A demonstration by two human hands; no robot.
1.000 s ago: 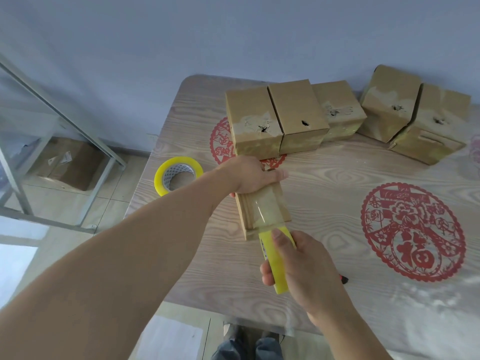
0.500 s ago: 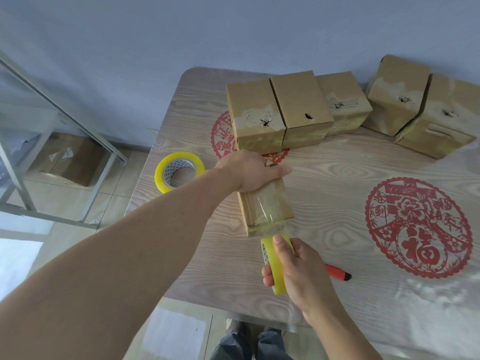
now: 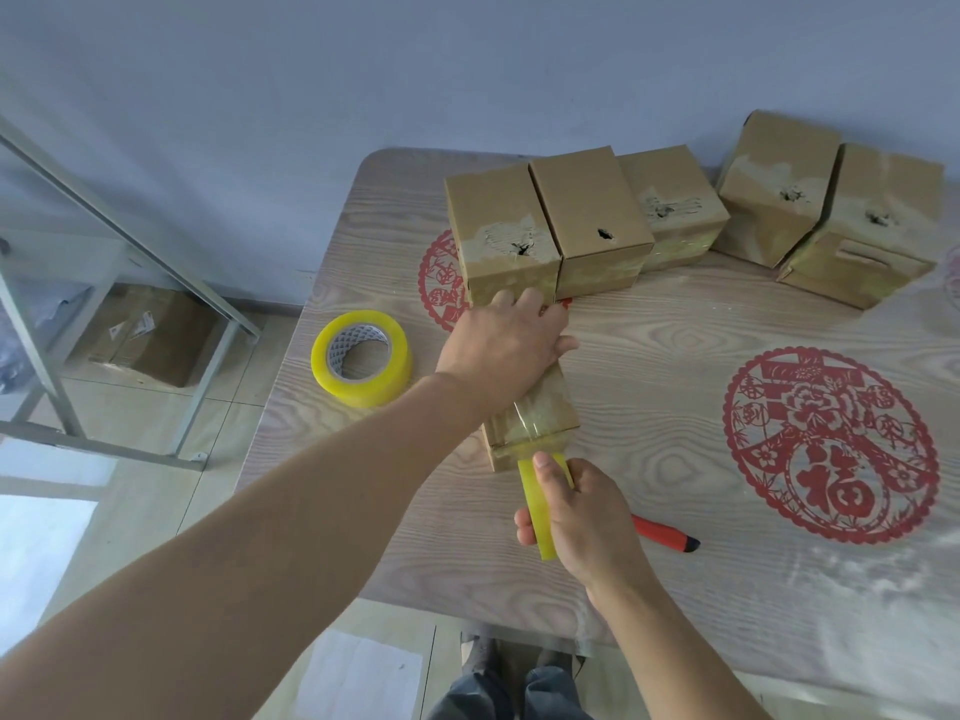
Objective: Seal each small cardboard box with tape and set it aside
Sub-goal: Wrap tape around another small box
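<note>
A small cardboard box (image 3: pixel 540 415) lies near the table's front left, with a strip of clear tape running along its top. My left hand (image 3: pixel 506 350) lies over the box's far end, fingers curled over it. My right hand (image 3: pixel 576 517) grips a yellow tape roll (image 3: pixel 537 504) just in front of the box's near end; the tape runs from the roll onto the box. Several other small cardboard boxes (image 3: pixel 589 226) stand along the back of the table.
A second yellow tape roll (image 3: pixel 362 358) lies flat at the table's (image 3: pixel 675 356) left edge. A red utility knife (image 3: pixel 665 535) lies right of my right hand. Red paper-cut decorations (image 3: pixel 828 444) mark the tabletop. A metal frame (image 3: pixel 130 241) and a carton stand on the floor at left.
My right hand has carried the tape roll closer to the box's near end. My left hand stays on the box's far end.
</note>
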